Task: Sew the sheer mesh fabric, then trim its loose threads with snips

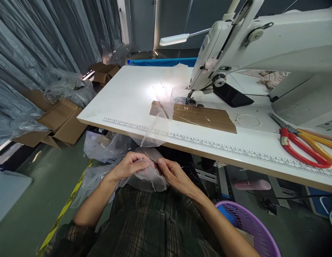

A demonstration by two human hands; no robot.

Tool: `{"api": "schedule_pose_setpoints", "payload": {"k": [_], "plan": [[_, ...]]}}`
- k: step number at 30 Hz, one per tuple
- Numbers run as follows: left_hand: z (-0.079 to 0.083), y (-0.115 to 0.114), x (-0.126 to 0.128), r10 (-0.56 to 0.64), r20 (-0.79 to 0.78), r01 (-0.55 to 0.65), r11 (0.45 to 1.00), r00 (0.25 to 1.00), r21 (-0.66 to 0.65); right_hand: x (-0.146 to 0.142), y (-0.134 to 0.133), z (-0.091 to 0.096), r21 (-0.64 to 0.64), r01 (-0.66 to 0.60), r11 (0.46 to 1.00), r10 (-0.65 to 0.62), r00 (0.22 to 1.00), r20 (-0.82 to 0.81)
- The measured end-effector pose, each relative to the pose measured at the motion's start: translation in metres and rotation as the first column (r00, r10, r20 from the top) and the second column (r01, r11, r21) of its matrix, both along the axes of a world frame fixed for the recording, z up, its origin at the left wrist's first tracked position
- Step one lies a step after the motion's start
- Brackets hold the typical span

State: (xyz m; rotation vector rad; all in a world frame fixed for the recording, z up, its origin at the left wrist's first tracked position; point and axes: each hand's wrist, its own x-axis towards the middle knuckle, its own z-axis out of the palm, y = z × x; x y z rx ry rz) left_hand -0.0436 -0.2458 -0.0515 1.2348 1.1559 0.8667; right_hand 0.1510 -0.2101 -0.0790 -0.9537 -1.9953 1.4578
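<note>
L hand (128, 167) & R hand (174, 175) meet in the lap, just below the desk (123, 96) edge, both w/ fingers closed, pinching a sheer cloth (151, 180) between them. Thin dark sliver at R fingertips, too small to ID. Cloth trails up over the desk edge toward the sewing machine (262, 46). Brown cardboard (206, 117) lies by the needle; scissors (302, 150) at far R of desk; purple basket (251, 228) down by R forearm.

Single head-worn view, looking forward and down, close over lap, table edge beyond
</note>
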Motion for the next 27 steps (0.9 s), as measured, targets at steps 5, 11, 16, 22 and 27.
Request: {"api": "schedule_pose_setpoints", "payload": {"k": [5,11,16,22,27], "plan": [[0.000,0.006,-0.001,-0.030,0.015,0.031,0.998,0.999,-0.054,-0.004,0.002,0.012,0.071,-0.058,0.996,0.058,0.998,-0.008],[0.001,0.008,-0.001,-0.062,0.047,0.064,0.997,0.997,-0.038,-0.008,0.006,0.010,0.061,-0.059,0.996,0.063,0.997,-0.054],[0.000,0.011,0.002,-0.075,0.058,0.078,0.996,0.995,-0.042,-0.006,-0.001,0.002,-0.003,0.029,1.000,-0.029,0.992,-0.126],[-0.015,0.029,0.018,-0.094,-0.203,0.113,0.990,0.975,0.088,0.009,-0.014,-0.011,-0.098,0.110,0.989,-0.122,0.983,-0.135],[-0.053,0.039,0.030,0.130,-0.596,0.134,0.916,0.792,0.378,0.030,-0.009,-0.048,0.012,0.272,0.962,-0.270,0.950,0.156]]}}
